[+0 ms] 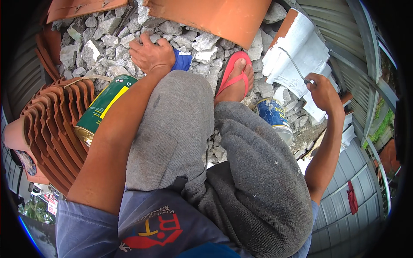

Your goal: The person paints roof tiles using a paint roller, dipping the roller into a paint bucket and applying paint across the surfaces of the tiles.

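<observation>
My left hand (pixel 151 55) rests on the grey rubble (pixel 103 51), fingers bent and apart, with no object visible in them. A blue and white piece of material (pixel 182 60) lies beside its wrist. My right hand (pixel 323 92) is closed around the dark handle of a thin bent metal rod (pixel 293 62), which looks like a paint roller frame. Its far end lies over a white-coated roof tile (pixel 297 64); I cannot make out a roller against the white. A blue paint can (pixel 273 112) lies between my right knee and that hand.
A green can (pixel 102 107) leans by my left forearm, next to a stack of orange roof tiles (pixel 53 133). A large orange tile (pixel 215 17) lies ahead, beyond my foot in a red flip-flop (pixel 235 77). Metal rails (pixel 365 69) and grey roofing sheets (pixel 344 193) border the right.
</observation>
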{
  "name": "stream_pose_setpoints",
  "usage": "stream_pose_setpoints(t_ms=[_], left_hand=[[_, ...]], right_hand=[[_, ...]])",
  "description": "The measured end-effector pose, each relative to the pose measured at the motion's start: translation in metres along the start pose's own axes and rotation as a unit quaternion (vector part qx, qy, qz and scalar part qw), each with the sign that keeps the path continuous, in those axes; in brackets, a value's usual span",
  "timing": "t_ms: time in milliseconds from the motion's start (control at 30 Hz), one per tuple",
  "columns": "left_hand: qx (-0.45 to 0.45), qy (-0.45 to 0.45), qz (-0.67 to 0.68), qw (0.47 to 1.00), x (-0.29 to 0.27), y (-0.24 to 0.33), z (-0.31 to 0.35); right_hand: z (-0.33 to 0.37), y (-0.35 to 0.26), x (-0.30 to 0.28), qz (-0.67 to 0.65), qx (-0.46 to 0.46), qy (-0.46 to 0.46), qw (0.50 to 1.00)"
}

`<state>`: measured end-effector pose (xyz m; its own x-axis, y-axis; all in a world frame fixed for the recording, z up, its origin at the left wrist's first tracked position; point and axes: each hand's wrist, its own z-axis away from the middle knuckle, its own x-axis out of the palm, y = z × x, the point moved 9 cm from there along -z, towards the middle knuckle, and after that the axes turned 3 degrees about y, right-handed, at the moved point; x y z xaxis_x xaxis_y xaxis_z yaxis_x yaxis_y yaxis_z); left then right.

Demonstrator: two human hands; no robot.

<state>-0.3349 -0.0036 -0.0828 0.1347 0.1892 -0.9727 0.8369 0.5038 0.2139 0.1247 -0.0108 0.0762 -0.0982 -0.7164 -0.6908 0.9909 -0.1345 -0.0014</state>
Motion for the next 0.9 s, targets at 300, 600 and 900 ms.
stream_pose_setpoints(t_ms=[300,600,900], left_hand=[[0.006,-0.003,-0.005,1.0,0.001,0.003,0.002],[-0.003,-0.016,0.007,1.0,0.001,0.007,0.004],[-0.004,-0.001,-0.002,1.0,-0.006,0.0,-0.001]], right_hand=[[-0.007,0.001,-0.012,-0.048,0.025,0.023,0.998],[-0.011,0.017,-0.05,0.048,0.031,0.015,0.998],[0.048,0.029,0.079,-0.502,0.121,0.168,0.84]])
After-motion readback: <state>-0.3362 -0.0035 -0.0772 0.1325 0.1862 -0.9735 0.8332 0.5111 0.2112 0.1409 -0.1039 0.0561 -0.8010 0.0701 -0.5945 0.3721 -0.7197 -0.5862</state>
